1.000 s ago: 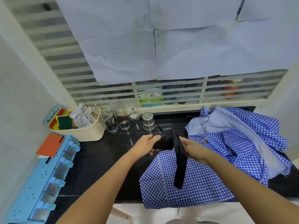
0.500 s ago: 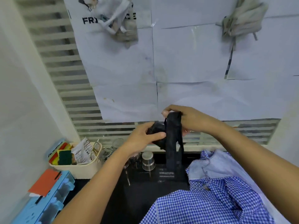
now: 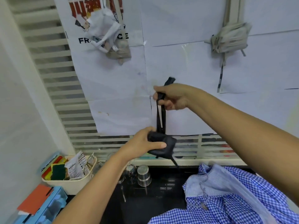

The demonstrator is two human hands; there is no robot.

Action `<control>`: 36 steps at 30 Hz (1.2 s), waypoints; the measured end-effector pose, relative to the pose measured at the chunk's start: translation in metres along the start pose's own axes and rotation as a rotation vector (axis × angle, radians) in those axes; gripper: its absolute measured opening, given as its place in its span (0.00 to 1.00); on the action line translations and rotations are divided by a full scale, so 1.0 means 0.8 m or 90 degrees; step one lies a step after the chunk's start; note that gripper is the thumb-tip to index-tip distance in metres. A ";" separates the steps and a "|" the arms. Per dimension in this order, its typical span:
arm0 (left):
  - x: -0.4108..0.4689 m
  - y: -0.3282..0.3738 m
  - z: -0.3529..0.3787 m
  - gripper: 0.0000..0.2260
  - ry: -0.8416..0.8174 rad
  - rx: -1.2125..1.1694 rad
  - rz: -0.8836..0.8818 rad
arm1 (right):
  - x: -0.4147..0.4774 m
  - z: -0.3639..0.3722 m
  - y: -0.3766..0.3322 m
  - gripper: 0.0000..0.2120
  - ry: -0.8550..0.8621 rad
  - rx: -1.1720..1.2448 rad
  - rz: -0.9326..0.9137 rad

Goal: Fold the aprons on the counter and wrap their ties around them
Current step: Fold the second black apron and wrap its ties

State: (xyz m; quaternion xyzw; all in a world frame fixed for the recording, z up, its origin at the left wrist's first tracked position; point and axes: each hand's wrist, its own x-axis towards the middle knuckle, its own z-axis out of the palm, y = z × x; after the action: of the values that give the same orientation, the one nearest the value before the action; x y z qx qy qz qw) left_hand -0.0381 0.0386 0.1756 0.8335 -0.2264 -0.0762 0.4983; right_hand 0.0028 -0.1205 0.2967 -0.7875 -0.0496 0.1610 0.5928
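Observation:
A small folded black apron bundle (image 3: 163,145) is held up in front of the window, gripped by my left hand (image 3: 144,143). Its black tie (image 3: 161,117) runs straight up from the bundle to my right hand (image 3: 171,97), which grips the tie, with the tie's end sticking out above the fist. A thin loose strand hangs below the bundle. Blue-and-white checked aprons (image 3: 229,199) lie crumpled on the black counter (image 3: 145,207) at the lower right. Two folded, tie-wrapped beige bundles (image 3: 233,38) hang on the papered wall above.
A cream basket (image 3: 69,183) with sponges, packets and glasses stands at the left of the counter. Next to it are several glass jars and a steel cup (image 3: 144,175). A light blue rack (image 3: 48,206) with an orange notebook lies at the lower left.
The view has tilted up to the wall. My right hand has pulled the tie upward, away from the bundle, drawing it taut. My left hand keeps hold of the bundle.

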 end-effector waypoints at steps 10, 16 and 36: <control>0.077 -0.042 0.012 0.14 0.175 0.130 -0.168 | -0.020 -0.007 -0.058 0.15 -0.083 -0.323 -0.120; 0.093 -0.060 -0.029 0.06 0.194 0.285 -0.259 | -0.046 -0.044 -0.094 0.08 -0.080 -0.432 -0.252; -0.164 -0.071 -0.253 0.21 0.613 0.042 -0.237 | 0.048 0.182 -0.242 0.03 0.168 -0.239 -0.609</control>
State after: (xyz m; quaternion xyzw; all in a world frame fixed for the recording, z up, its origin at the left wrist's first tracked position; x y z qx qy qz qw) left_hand -0.0657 0.2816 0.2128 0.8154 0.1781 0.2357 0.4978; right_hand 0.0153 0.0801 0.4373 -0.7832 -0.3560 -0.2398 0.4498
